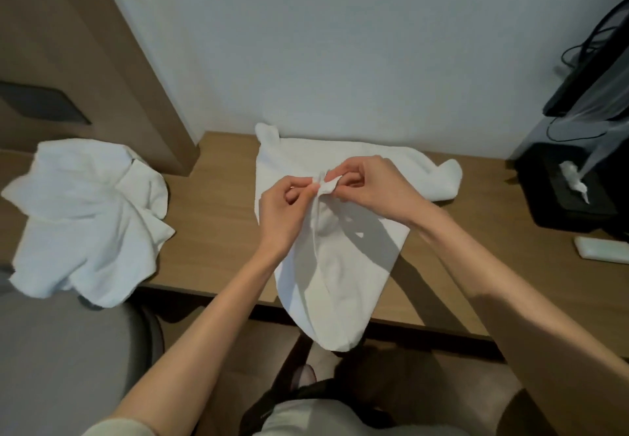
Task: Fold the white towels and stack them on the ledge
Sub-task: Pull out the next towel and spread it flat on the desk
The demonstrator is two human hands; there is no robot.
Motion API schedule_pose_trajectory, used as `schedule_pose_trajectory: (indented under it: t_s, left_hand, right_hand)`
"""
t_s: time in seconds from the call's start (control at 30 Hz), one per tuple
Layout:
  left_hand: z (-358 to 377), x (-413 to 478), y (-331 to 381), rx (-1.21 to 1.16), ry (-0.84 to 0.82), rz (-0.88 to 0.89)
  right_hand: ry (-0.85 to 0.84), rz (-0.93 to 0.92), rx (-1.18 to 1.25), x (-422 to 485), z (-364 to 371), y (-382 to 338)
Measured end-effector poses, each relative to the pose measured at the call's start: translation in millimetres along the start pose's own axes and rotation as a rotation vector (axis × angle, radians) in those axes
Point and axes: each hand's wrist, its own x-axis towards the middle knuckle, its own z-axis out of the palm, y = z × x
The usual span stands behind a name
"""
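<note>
A white towel [337, 265] lies spread on the wooden ledge [211, 204], its lower end hanging over the front edge. My left hand [284, 210] and my right hand [369, 185] both pinch one raised corner of it, close together above the towel's middle. A second white towel [88, 210] lies crumpled at the left end of the ledge, partly draped over the edge.
A black tissue box [565, 190] with a tissue sticking out stands at the right, under a dark device with cables. A small white packet [602, 249] lies near the right edge. A grey chair [61, 350] sits at lower left. The wall backs the ledge.
</note>
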Motion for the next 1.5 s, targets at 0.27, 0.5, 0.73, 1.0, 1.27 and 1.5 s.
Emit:
schedule_pose_trajectory:
  t_s: [0.27,0.5,0.73,1.0,1.27,1.5]
  left_hand:
    - [-10,16,-8,-0.168,-0.083,-0.014]
    - [-17,30,-2,-0.271,-0.099,0.015]
    - [-19,36,-1,-0.244,-0.091,-0.002]
    - [-7,30,1,-0.123,0.066,-0.016]
    - [8,-10,-18,0.334,0.236,0.047]
    - [-4,-67,-27,0.590,0.334,-0.200]
  right_hand:
    - [-0.061,0.026,0.034,36,3,-4]
    - [-0.156,0.144,0.154,50,5,-7]
    - [-0.114,0.129,0.278,55,8,1]
    - [-0.071,-0.064,0.152,53,2,10]
    - [0.081,-0.102,0.324,50,-22,13]
    - [0.317,-0.233,0.340,41,-62,3]
